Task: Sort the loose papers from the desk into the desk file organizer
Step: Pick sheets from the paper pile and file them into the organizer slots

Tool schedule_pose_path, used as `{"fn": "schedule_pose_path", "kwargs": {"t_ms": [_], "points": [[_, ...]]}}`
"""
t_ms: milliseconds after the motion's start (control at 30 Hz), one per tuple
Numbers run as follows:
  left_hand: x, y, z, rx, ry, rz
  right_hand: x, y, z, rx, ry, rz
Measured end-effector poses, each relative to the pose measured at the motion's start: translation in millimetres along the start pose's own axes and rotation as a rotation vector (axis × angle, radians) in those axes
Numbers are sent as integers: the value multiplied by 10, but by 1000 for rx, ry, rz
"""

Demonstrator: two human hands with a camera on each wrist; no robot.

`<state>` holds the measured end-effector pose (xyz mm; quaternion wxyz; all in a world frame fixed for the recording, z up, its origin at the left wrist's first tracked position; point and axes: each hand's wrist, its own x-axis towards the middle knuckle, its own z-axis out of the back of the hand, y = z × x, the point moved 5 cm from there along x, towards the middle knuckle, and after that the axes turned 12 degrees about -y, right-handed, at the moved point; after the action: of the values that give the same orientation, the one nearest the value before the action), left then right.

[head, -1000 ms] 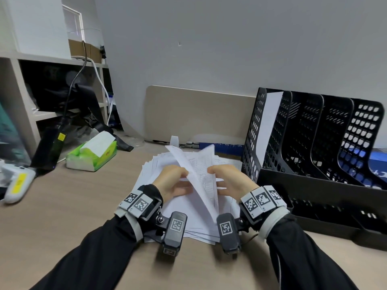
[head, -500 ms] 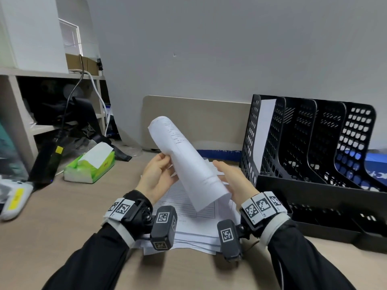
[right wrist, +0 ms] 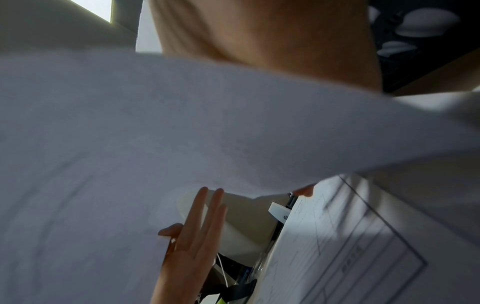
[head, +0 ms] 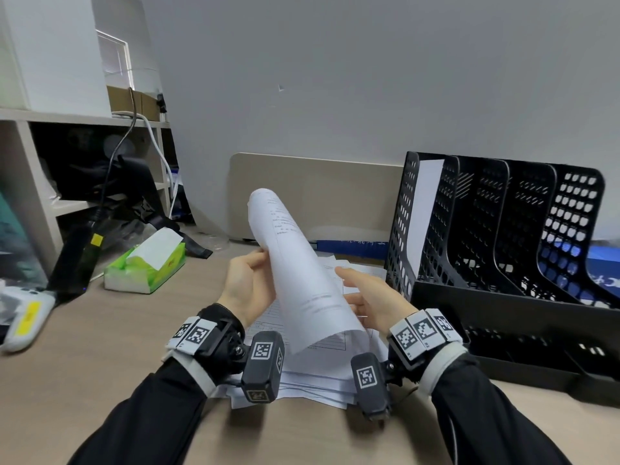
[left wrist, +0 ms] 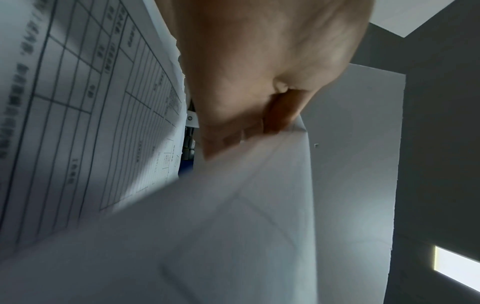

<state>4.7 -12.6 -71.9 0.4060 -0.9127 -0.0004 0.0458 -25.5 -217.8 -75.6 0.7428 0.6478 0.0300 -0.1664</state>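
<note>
Now we have one bowed white printed sheet (head: 303, 283) lifted off the loose stack of white papers (head: 312, 374) on the light wooden desk (head: 84, 364), arched between our two hands. Our left hand (head: 246, 288) pinches its left edge between thumb and fingers; the left wrist view shows that pinch close up. Our right hand (head: 372, 302) lies under the right edge with fingers mostly straight, cradling rather than clamping, though the sheet hides the fingertips and we cannot tell how firm that contact is.

The black perforated plastic file organizer (head: 503, 250) stands just to the right of the stack, with four upright compartments. Its leftmost one already holds a white page (head: 424, 213); the other three look empty from here.

To do this step well, we judge that the sheet should first be flattened. A curl like this would likely catch on a divider wall. We would shift the right hand to a proper grip on the edge, turn the page upright with its long side vertical, then lower its bottom edge into the chosen slot. Which slot is right depends on the print, which is too small to read here. The sheet is thin and floppy, so a two-handed hold near the lower corners should keep it from buckling on entry.
</note>
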Motion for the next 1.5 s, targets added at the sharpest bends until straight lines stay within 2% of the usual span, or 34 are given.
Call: {"fn": "schedule_pose_path", "kwargs": {"t_ms": [133,233,300,467,667,800,867,967,1100,1200,1333,1500], "points": [[-12,-147,75,-31,-147,-108,30,-7,60,52,-99,-9],[94,-208,282,-187,-250,-79,79,-17,102,79,-156,-14],[117,-194,344,-235,-275,-23,85,-24,83,94,-130,-22],[36,-174,183,-247,-139,-38,17,11,-3,243,-13,-29],[-55,-203,42,-144,27,-67,36,107,67,456,-50,14],[-58,-164,-29,-16,40,-64,-5,153,73,529,63,3],[-30,-151,-29,49,1,-93,4,167,86,551,45,49],[31,-171,41,167,-141,-194,70,161,141,505,-34,106],[65,-258,159,295,-302,-344,42,259,215,412,-38,169],[78,-308,260,282,-407,-420,21,324,239,291,-22,217],[113,-313,333,283,-457,-428,-45,415,243,153,-31,319],[110,-295,274,401,-419,-480,-108,467,252,91,-76,432]]}}
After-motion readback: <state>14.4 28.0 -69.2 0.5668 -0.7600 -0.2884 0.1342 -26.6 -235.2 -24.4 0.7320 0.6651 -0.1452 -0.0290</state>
